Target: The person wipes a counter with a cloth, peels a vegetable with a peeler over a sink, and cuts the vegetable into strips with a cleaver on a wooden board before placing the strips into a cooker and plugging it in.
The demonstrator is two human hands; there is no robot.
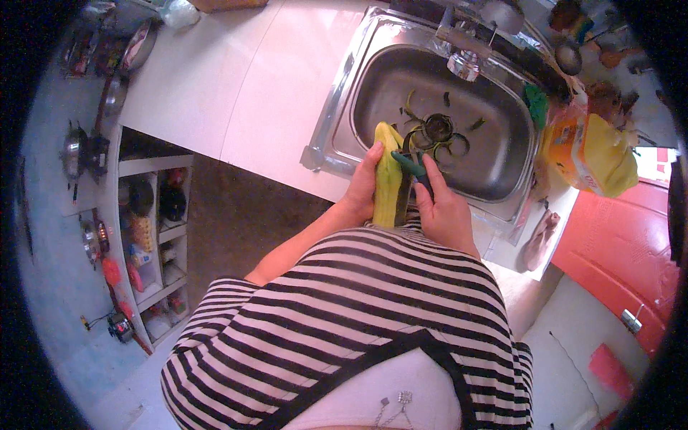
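Observation:
My left hand point(361, 188) grips a long green vegetable point(388, 185), perhaps a plantain or a squash, on its left side. Its near end meets the striped shirt. Much of its surface is peeled to pale yellow-green, while a dark strip of skin shows along the right side. In my right hand point(445, 209) is a peeler with a dark green handle point(411, 165), its head against the vegetable's right side near the far end. Dark green peelings point(459, 144) lie in the stainless steel sink point(494, 161), several of them around the drain point(438, 127).
A faucet point(465, 62) rises behind the basin. A yellow plastic bag point(596, 156) stands at the sink's right, with a crumpled cloth point(542, 239) nearer me. White countertop point(279, 97) extends left. Shelves point(156, 242) holding kitchen items are at far left, and a red door point(618, 252) at right.

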